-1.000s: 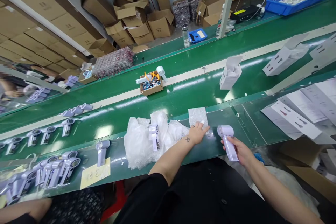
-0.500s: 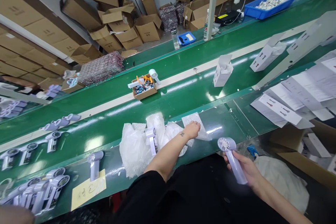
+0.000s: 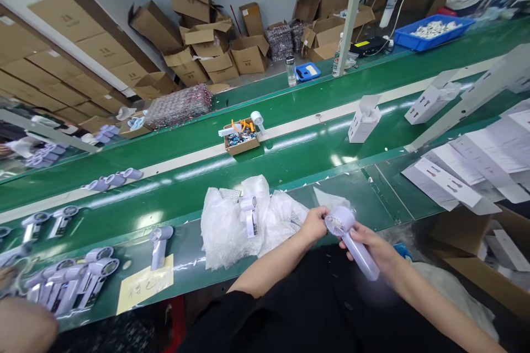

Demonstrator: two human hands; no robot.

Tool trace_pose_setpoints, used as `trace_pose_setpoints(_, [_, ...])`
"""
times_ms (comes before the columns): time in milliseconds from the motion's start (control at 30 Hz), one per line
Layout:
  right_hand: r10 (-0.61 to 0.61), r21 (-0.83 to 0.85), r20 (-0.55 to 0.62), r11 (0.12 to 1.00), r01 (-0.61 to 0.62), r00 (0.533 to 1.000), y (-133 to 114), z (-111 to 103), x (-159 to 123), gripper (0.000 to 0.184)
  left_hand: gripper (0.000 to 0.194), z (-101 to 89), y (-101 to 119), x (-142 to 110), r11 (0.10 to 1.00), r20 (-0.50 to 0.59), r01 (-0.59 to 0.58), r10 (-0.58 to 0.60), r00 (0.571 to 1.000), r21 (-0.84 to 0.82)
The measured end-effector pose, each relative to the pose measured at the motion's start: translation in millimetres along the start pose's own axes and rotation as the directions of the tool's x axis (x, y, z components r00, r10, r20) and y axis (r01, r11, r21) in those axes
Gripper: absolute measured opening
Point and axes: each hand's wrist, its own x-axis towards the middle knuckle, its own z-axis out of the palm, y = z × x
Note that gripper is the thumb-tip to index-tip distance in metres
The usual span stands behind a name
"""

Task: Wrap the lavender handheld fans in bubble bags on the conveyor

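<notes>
My right hand (image 3: 368,245) is wrapped round the handle of a lilac handheld fan (image 3: 361,253), its round head up and to the left. Close beside that head, my left hand (image 3: 315,224) is closed, pinching a translucent bubble-wrap bag (image 3: 331,199) that shows partly behind the fan; the fan head hides some of the grip. Left of my forearm lies a heap of bubble-wrap bags (image 3: 223,231), with another lilac fan (image 3: 249,215) resting on it. Farther left, one more fan (image 3: 160,245) lies with its handle on a yellow paper note (image 3: 144,285).
Several lilac fans (image 3: 74,281) are piled at the lower left, with another person's arm (image 3: 27,325) beside them. A small carton of parts (image 3: 242,146) and a white box (image 3: 364,121) stand along the green line. Flattened white boxes (image 3: 453,179) lie at right, above an open carton (image 3: 488,267).
My left hand has moved right and towards me with the bubble-wrap bag, up to the fan head. My right hand has shifted slightly left with the fan. The view has turned somewhat.
</notes>
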Motion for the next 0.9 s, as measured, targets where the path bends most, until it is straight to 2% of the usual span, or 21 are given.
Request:
trace_pose_setpoints(67, [-0.032,-0.072,-0.032,0.997,0.029,0.999,-4.0,3.9,4.2,0.04,0.024,-2.8,6.2,-4.4,0.997,-0.02,0.001,-0.002,1.0,-0.074])
trace_pose_setpoints(167, [-0.032,-0.14,-0.169,0.99,0.008,0.985,-5.1,9.5,6.0,0.037,0.027,-5.5,14.0,-5.2,0.983,-0.124,-0.048,0.026,0.992,-0.177])
trace_pose_setpoints(233, [-0.014,-0.14,-0.241,0.99,-0.021,0.97,-3.6,15.9,5.0,0.034,0.025,-5.3,18.0,-3.5,0.979,-0.183,-0.161,0.137,0.974,-0.123])
trace_pose_setpoints(300, [-0.005,-0.128,-0.277,0.991,-0.032,0.961,-2.5,23.2,3.6,0.03,0.017,-6.5,21.2,-3.1,0.945,-0.179,-0.32,0.327,0.928,0.069])
trace_pose_setpoints(400, [-0.025,-0.114,-0.288,0.993,-0.008,0.957,-2.9,29.3,2.5,0.03,0.013,-15.0,21.8,-9.5,0.77,-0.023,-0.513,0.562,0.827,0.379])
trace_pose_setpoints(467, [-0.059,-0.101,-0.305,0.994,0.03,0.951,-3.4,28.7,2.6,0.035,0.015,-22.2,18.8,-16.2,0.63,0.138,-0.584,0.61,0.78,0.513])
trace_pose_setpoints(533, [-0.09,-0.095,-0.325,0.994,0.062,0.941,-3.2,25.9,2.8,0.042,0.017,-25.5,15.7,-19.8,0.518,0.273,-0.63,0.605,0.748,0.578])
trace_pose_setpoints(600, [-0.105,-0.101,-0.32,0.992,0.077,0.942,-2.8,22.6,1.9,0.046,0.019,-21.8,15.8,-18.5,0.496,0.299,-0.638,0.6,0.742,0.589])
trace_pose_setpoints(667, [-0.116,-0.102,-0.313,0.991,0.088,0.943,-3.6,18.8,-0.9,0.048,0.022,-11.9,19.2,-15.5,0.535,0.23,-0.615,0.617,0.753,0.579])
trace_pose_setpoints(700, [-0.121,-0.094,-0.313,0.991,0.096,0.942,-4.5,16.7,-3.1,0.048,0.023,-5.8,21.1,-14.8,0.532,0.224,-0.62,0.627,0.746,0.577])
trace_pose_setpoints(733, [-0.125,-0.081,-0.314,0.991,0.105,0.941,-5.7,14.2,-5.6,0.05,0.022,0.0,22.6,-15.1,0.494,0.278,-0.655,0.634,0.722,0.572])
trace_pose_setpoints(767, [-0.124,-0.066,-0.315,0.992,0.108,0.941,-6.8,11.5,-8.1,0.052,0.02,5.2,23.3,-16.5,0.423,0.387,-0.714,0.629,0.675,0.558])
trace_pose_setpoints(800, [-0.113,-0.051,-0.312,0.993,0.102,0.943,-7.5,8.6,-10.3,0.054,0.018,9.6,23.2,-18.7,0.333,0.527,-0.784,0.597,0.605,0.524])
trace_pose_setpoints(833, [-0.095,-0.031,-0.317,0.995,0.09,0.944,-7.6,5.5,-11.6,0.055,0.015,13.1,22.4,-21.1,0.254,0.654,-0.844,0.54,0.529,0.473])
trace_pose_setpoints(867, [-0.074,-0.007,-0.337,0.997,0.076,0.938,-6.8,2.3,-12.0,0.054,0.014,16.2,21.4,-23.1,0.212,0.739,-0.879,0.478,0.475,0.428])
trace_pose_setpoints(900, [-0.053,0.019,-0.371,0.998,0.065,0.927,-5.3,-0.9,-11.2,0.049,0.014,19.2,20.5,-24.3,0.214,0.769,-0.884,0.437,0.467,0.416])
